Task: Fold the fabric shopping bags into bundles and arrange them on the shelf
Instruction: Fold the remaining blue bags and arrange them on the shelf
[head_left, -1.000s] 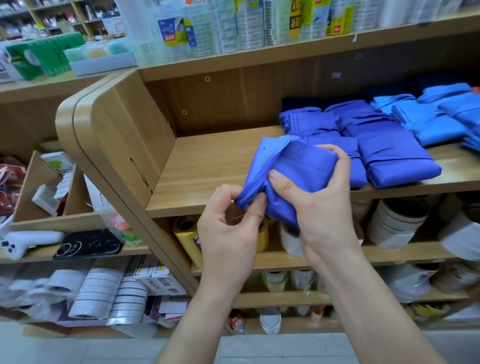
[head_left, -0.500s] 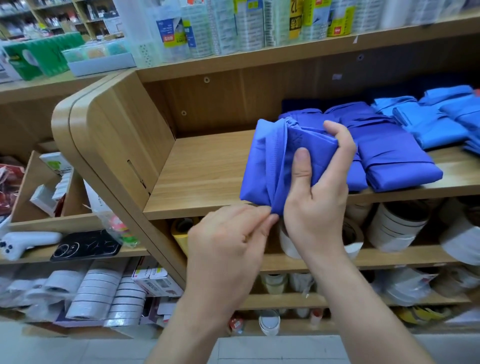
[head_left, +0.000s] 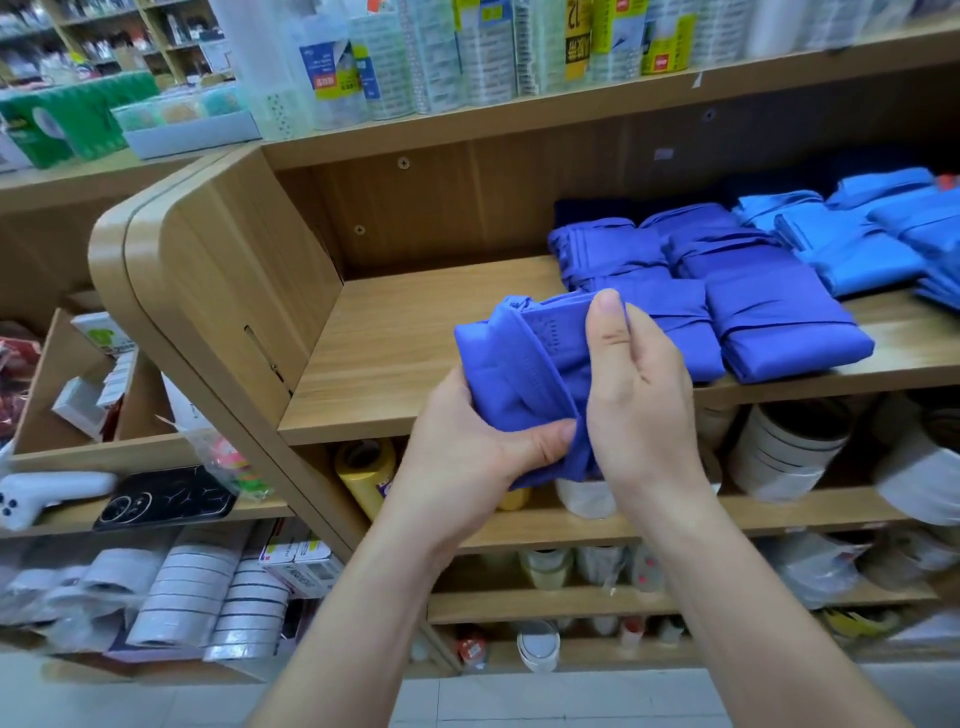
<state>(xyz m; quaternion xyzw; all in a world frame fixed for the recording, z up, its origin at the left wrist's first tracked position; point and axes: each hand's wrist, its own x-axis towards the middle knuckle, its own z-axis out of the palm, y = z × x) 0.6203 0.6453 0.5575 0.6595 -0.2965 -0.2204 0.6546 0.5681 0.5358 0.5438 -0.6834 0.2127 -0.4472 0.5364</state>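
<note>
Both hands hold a folded royal-blue fabric bag (head_left: 519, 364) in the air just in front of the wooden shelf (head_left: 405, 332). My left hand (head_left: 467, 447) cups the bundle from below, thumb pressed on its lower edge. My right hand (head_left: 639, 405) grips its right side, with fingers over the top. Folded royal-blue bags (head_left: 769, 312) lie in a row on the shelf behind, and lighter blue bags (head_left: 857, 244) sit further right.
The shelf's curved end panel (head_left: 208, 291) stands at the left. Bare wood lies left of the stacked bags. Wrapped goods (head_left: 467, 52) line the top shelf, tape rolls (head_left: 789, 447) the one below. A phone (head_left: 166, 499) lies on a lower left shelf.
The bundle has come down and tilted flatter. My left hand moved from pinching its lower corner to cupping it from below, and my right hand shifted to its right side.
</note>
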